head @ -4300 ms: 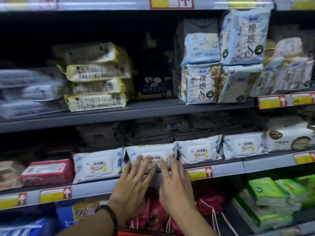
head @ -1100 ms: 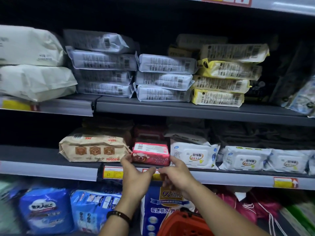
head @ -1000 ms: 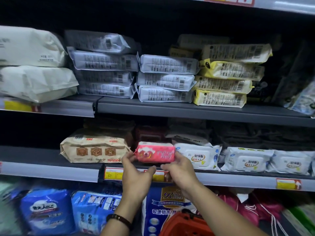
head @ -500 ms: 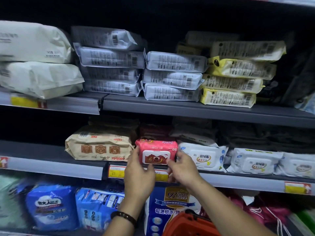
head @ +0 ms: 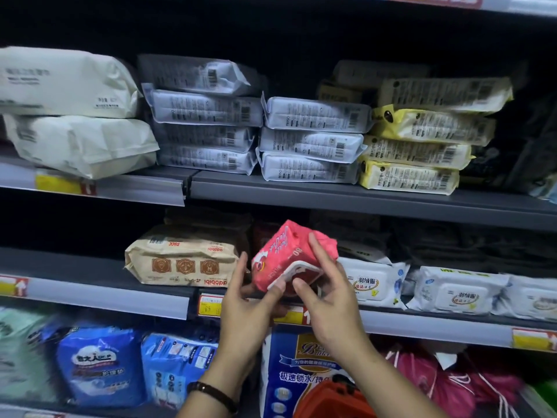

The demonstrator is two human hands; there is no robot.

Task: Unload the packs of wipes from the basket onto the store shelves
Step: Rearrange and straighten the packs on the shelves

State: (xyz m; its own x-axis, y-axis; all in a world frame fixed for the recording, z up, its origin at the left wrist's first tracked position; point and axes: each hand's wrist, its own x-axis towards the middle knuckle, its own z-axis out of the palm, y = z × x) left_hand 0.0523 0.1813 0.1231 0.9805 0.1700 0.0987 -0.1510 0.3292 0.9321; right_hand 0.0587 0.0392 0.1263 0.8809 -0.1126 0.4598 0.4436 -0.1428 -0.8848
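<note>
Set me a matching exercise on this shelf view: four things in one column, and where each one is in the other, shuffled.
Things:
1. pink pack
2. brown pack
3. yellow packs
4. red basket

Places:
A. at the bottom edge of the view, below the arms
B. stacked on the upper shelf, right of the grey stacks
C. held tilted between the left hand and right hand
D. lying on the middle shelf, left of the hands

Pairs: 1-C, 2-D, 3-B, 4-A
</note>
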